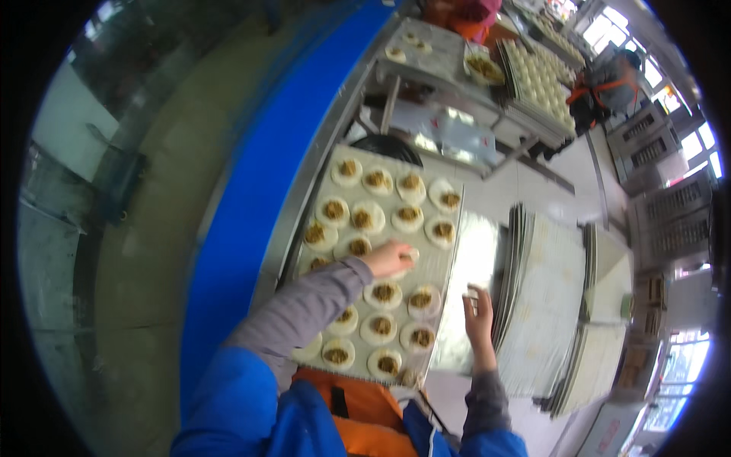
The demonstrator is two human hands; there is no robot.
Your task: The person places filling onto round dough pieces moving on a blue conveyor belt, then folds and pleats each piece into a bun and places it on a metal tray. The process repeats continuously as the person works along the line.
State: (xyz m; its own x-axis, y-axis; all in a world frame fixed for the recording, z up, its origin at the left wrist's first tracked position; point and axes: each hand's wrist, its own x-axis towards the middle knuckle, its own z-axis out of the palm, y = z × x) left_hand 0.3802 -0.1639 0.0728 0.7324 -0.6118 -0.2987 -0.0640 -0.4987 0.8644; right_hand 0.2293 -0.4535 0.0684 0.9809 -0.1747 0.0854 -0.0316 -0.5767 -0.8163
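Observation:
Several round white dough wrappers lie in rows on a pale tray; one filled dough wrapper [383, 292] lies just below my left hand, a brown-green chopped filling heaped in its middle. My left hand [388, 260] reaches across the tray [451, 263] with its fingers closed on a dough wrapper [412, 255]; the hand hides most of that wrapper and its middle. Off the tray's right edge, my right hand [478, 311] hovers over a shiny metal surface [466, 263]. Its thumb and fingers are bent but apart, and nothing shows between them.
A blue strip [255, 198] runs along the left. Stacked flat boards [544, 305] stand to the right. Farther back, a metal table [438, 61] carries a container of filling [484, 68] and a tray of dough pieces [537, 87]. Another person [609, 87] is at the upper right.

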